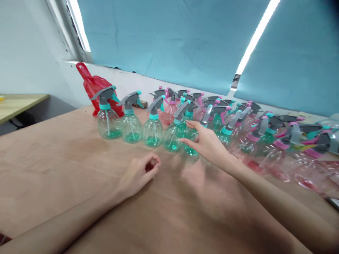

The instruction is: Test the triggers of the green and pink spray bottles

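Note:
My left hand [144,171] rests on the tabletop, fingers loosely curled towards the thumb, with nothing visible in them. My right hand [205,141] is open, thumb and forefinger apart, in front of a green-tinted spray bottle [190,151] and partly covering it; whether it touches the bottle I cannot tell. Left of that hand stand more clear green bottles with grey and teal trigger heads: a near one [172,139], another [153,133], then one [131,129] and the leftmost [108,124]. A little green shows at their bottoms.
Pink-collared spray bottles [272,158] crowd the right, with a mixed pink and green group [172,107] behind the front row. A red plastic bag [96,84] sits at the back left. The wooden table [53,158] meets a low white wall; another table [23,104] is far left.

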Action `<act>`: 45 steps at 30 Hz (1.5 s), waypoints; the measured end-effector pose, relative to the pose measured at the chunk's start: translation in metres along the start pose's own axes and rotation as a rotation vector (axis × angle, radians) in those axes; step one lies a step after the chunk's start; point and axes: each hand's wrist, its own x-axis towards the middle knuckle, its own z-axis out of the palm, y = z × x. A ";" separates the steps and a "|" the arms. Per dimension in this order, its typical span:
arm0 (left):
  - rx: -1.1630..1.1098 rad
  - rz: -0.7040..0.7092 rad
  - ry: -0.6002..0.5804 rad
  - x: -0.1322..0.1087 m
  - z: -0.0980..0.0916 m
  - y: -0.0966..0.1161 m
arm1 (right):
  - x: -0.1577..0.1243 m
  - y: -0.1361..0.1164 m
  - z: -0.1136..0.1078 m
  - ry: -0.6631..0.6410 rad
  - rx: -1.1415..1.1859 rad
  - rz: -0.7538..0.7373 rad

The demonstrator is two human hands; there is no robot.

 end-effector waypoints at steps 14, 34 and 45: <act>-0.010 -0.053 -0.047 -0.002 -0.001 0.007 | -0.026 0.028 -0.032 0.147 -0.077 0.159; 0.057 -0.014 -0.006 0.008 0.011 0.039 | -0.038 0.021 -0.020 0.029 -0.126 0.133; -0.135 0.242 -0.029 0.056 0.049 0.152 | -0.105 0.005 -0.031 0.081 -0.072 -0.109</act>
